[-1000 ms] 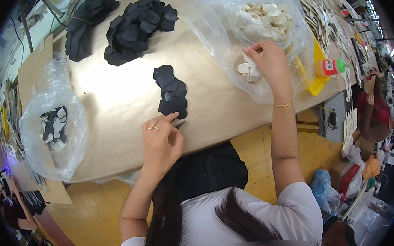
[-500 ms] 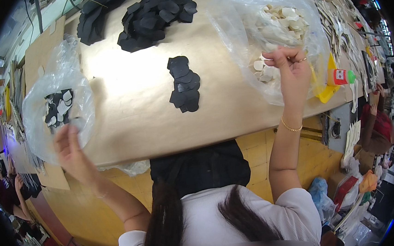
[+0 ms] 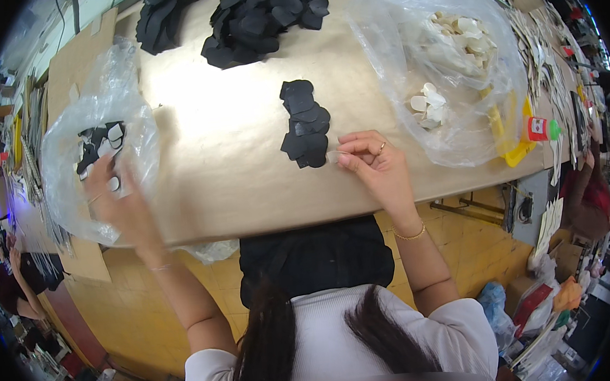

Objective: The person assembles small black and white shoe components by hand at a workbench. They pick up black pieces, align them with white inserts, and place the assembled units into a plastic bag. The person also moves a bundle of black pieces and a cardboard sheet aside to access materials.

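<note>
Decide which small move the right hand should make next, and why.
Perhaps lay the pale piece in the right hand onto the nearest of the overlapping black pieces: it is pinched right beside them, and the left plastic bag holds black and white pieces together.

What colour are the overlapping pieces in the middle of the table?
The overlapping pieces are black, shown best in the head view.

The tan counter [image 3: 225, 175] carries overlapping black pieces [image 3: 305, 122] beside the right hand [image 3: 377, 167], a clear bag [image 3: 393, 47] beyond it, a second bag [image 3: 62, 184] under the left hand [image 3: 121, 205], black heaps [image 3: 263, 20] beyond both.
</note>
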Demonstrator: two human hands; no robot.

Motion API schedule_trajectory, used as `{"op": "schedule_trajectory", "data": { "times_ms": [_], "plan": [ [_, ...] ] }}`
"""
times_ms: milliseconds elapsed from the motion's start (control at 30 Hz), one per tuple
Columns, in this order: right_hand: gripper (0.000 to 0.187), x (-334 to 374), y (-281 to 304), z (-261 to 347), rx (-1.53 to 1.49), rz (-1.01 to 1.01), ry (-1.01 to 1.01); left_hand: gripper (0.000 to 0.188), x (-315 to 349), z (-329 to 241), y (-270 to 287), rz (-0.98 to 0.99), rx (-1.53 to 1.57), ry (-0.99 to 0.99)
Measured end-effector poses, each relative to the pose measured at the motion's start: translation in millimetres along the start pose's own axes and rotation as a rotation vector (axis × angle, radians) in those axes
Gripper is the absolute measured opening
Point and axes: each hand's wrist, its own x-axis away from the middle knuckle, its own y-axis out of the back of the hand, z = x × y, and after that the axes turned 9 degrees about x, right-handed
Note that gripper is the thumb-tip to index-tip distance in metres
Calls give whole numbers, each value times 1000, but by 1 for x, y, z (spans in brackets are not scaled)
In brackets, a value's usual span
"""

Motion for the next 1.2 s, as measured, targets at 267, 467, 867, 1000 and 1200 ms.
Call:
{"op": "schedule_trajectory", "data": {
  "times_ms": [267, 467, 867, 1000, 1200],
  "plan": [
    [12, 18, 6, 0, -73, -8, -213, 44, 48, -116, -82, 844, 362, -571],
    [11, 21, 11, -2, -98, -4, -228, 39, 52, -114, -84, 780, 349, -598],
    [12, 14, -9, 9, 323, 203, -42, 46, 124, -107, -44, 615, 380, -293],
    [13, 7, -11, 15, 429, 254, -23, 45, 131, -103, -40, 645, 397, -328],
    [14, 6, -15, 19, 550, 264, -8, 47, 132, -104, -43, 657, 395, -349]
  ]
}}
